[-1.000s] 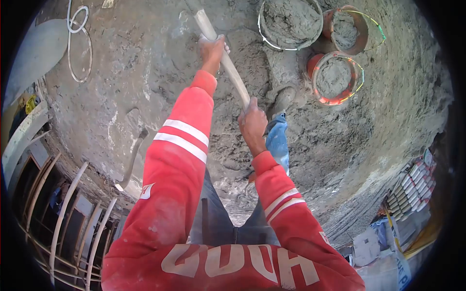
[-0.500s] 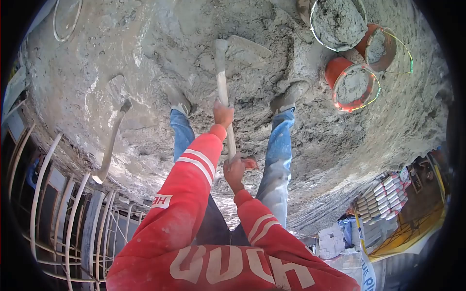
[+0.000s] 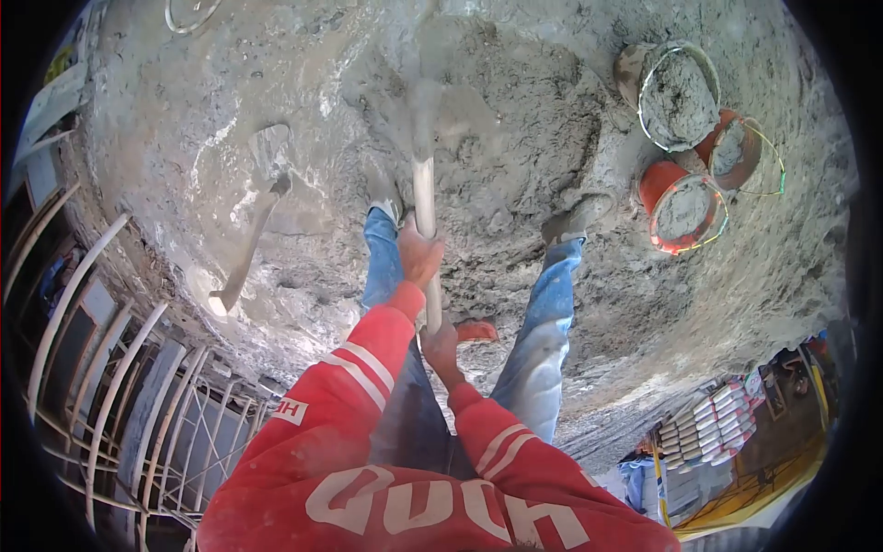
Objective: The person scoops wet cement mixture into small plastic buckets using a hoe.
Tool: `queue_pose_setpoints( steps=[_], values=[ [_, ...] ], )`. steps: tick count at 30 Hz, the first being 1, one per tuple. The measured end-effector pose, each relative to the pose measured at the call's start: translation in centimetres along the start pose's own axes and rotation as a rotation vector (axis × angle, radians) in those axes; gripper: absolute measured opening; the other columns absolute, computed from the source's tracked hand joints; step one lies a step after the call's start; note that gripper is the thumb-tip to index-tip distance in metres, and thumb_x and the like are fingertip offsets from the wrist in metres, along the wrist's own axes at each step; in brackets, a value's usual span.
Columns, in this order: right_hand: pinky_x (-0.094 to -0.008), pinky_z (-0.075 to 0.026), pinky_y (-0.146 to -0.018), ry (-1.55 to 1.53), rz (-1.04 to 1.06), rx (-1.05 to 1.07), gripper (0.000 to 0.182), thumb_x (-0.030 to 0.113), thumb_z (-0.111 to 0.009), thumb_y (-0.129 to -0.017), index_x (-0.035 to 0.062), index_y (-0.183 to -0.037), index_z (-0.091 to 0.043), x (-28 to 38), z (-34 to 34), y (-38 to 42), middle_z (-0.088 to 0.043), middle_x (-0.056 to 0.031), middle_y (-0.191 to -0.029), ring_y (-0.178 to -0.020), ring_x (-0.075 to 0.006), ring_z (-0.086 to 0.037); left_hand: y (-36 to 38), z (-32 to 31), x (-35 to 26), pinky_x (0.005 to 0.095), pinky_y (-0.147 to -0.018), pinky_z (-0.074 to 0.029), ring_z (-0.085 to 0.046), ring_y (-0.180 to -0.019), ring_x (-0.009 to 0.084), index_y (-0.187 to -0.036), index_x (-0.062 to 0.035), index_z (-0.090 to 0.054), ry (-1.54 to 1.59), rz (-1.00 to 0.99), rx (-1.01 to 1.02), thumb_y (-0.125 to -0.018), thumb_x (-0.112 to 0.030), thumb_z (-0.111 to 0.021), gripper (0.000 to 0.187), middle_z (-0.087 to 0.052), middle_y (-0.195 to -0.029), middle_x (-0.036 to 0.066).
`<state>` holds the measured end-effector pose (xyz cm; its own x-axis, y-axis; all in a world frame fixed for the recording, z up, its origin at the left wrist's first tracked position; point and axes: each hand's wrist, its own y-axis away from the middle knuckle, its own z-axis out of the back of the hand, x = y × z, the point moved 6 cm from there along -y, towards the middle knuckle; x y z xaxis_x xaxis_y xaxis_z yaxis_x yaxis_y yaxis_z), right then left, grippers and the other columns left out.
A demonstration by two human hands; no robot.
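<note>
Both my hands grip the pale wooden handle of a shovel [image 3: 424, 198]. My left hand [image 3: 420, 256] holds it higher up, my right hand [image 3: 441, 345] near its end. The shovel blade [image 3: 425, 101] is buried in the wet grey cement heap [image 3: 515, 129] in front of me. I wear red sleeves with white stripes and blue jeans. My cement-covered boots [image 3: 575, 219] stand on either side of the handle.
Three buckets filled with cement [image 3: 681, 97] stand at the upper right, two of them orange. A second shovel [image 3: 253, 221] lies on the cement at left. Bent steel bars [image 3: 110, 368] lie lower left. Stacked packets [image 3: 713, 419] sit lower right.
The shovel swung from pointing up-left to straight ahead, and its blade went down into the heap. My hands drew closer to my body, and the view shifted so the buckets sit further right.
</note>
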<state>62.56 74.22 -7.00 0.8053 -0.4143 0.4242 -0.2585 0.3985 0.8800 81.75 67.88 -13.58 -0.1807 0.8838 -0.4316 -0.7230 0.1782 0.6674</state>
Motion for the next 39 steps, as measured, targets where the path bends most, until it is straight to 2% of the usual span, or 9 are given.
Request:
queue_pose_setpoints(
  steps=[3, 7, 9, 12, 16, 20, 24, 29, 39],
  values=[
    [-0.0403, -0.049, -0.065, -0.132, 0.328, 0.011, 0.036, 0.009, -0.064, -0.075, -0.0024, -0.108, -0.054, 6.9, -1.6, -9.9, -0.060, -0.0188, -0.075, -0.069, -0.0338, -0.062, -9.3, 3.9, -7.5, 0.0423, -0.072, -0.051, -0.065, -0.078, 0.0385, -0.115, 0.0064, -0.050, 0.187, 0.020, 0.002, -0.075, -0.014, -0.068, 0.048, -0.062, -0.096, 0.026],
    [-0.0394, -0.050, -0.065, -0.325, 0.098, 0.313, 0.036, 0.013, -0.067, -0.074, -0.0014, -0.106, -0.056, 14.6, -1.6, -16.2, -0.061, -0.0165, -0.076, -0.069, -0.0341, -0.062, -19.1, 5.0, -10.5, 0.0374, -0.060, -0.054, -0.066, -0.067, 0.0288, -0.113, 0.0091, -0.047, 0.108, -0.201, -0.231, -0.079, -0.010, -0.064, 0.043, -0.063, -0.088, 0.023],
    [-0.0387, -0.050, -0.069, -0.382, -0.119, 0.358, 0.037, 0.015, -0.068, -0.073, -0.0017, -0.105, -0.057, 13.5, -1.8, -16.0, -0.062, -0.0168, -0.078, -0.074, -0.0323, -0.063, -19.4, 4.1, -9.6, 0.0441, -0.094, -0.046, -0.058, -0.105, 0.0449, -0.128, 0.0126, -0.038, -0.005, -0.034, -0.158, -0.075, -0.012, -0.064, 0.065, -0.057, -0.112, 0.034],
    [-0.0384, -0.050, -0.069, 0.009, 0.303, 0.104, 0.039, 0.017, -0.067, -0.073, -0.0016, -0.106, -0.056, 10.4, 1.4, -13.1, -0.063, -0.0168, -0.079, -0.075, -0.0307, -0.064, -14.3, 2.0, -6.0, 0.0434, -0.096, -0.045, -0.056, -0.107, 0.0466, -0.129, 0.0138, -0.036, 0.029, -0.006, -0.222, -0.074, -0.012, -0.064, 0.067, -0.056, -0.112, 0.035],
    [-0.0415, -0.050, -0.071, -0.018, -0.003, 0.236, 0.044, 0.021, -0.067, -0.072, -0.0022, -0.108, -0.055, 1.6, 3.0, -6.1, -0.063, -0.0214, -0.086, -0.078, -0.0360, -0.064, -6.1, -2.9, 0.5, 0.0418, -0.099, -0.043, -0.054, -0.110, 0.0462, -0.130, 0.0150, -0.033, -0.105, 0.223, 0.048, -0.070, -0.010, -0.067, 0.073, -0.053, -0.117, 0.036],
    [-0.0436, -0.047, -0.067, 0.173, -0.101, 0.098, 0.038, 0.023, -0.069, -0.072, -0.0027, -0.097, -0.056, -5.9, 5.8, 0.9, -0.061, -0.0218, -0.079, -0.076, -0.0384, -0.062, 3.1, -9.4, 10.1, 0.0466, -0.093, -0.047, -0.060, -0.101, 0.0448, -0.116, 0.0084, -0.045, -0.249, 0.148, -0.082, -0.068, -0.009, -0.067, 0.055, -0.060, -0.105, 0.032],
    [-0.0276, -0.039, -0.040, -0.049, -0.561, 0.123, 0.020, 0.011, -0.062, -0.077, -0.0008, -0.090, -0.053, -10.0, 6.4, 5.8, -0.053, -0.0045, -0.060, -0.045, -0.0112, -0.051, 8.3, -14.3, 13.6, 0.0478, -0.086, -0.051, -0.062, -0.096, 0.0443, -0.108, 0.0050, -0.051, -0.215, 0.421, 0.275, -0.070, -0.008, -0.065, 0.043, -0.063, -0.098, 0.029],
    [-0.0277, -0.036, -0.039, -0.375, -0.711, 0.170, 0.008, 0.009, -0.056, -0.081, 0.0028, -0.082, -0.053, -5.7, 9.8, 5.9, -0.048, -0.0018, -0.058, -0.045, -0.0114, -0.046, 9.6, -20.1, 21.0, 0.0420, -0.058, -0.054, -0.067, -0.072, 0.0332, -0.093, 0.0046, -0.053, -0.230, 0.515, 0.451, -0.076, -0.012, -0.064, 0.026, -0.065, -0.085, 0.024],
    [-0.0264, -0.038, -0.042, -0.491, -0.489, 0.399, 0.028, 0.023, -0.060, -0.084, 0.0007, -0.096, -0.049, 4.1, 28.0, 11.0, -0.051, -0.0032, -0.064, -0.049, -0.0104, -0.046, 8.4, -20.4, -1.2, 0.0334, -0.046, -0.046, -0.052, -0.048, 0.0209, -0.085, -0.0039, -0.055, 0.629, 0.815, 0.572, -0.078, -0.009, -0.061, 0.010, -0.051, -0.060, 0.007]
  ],
)
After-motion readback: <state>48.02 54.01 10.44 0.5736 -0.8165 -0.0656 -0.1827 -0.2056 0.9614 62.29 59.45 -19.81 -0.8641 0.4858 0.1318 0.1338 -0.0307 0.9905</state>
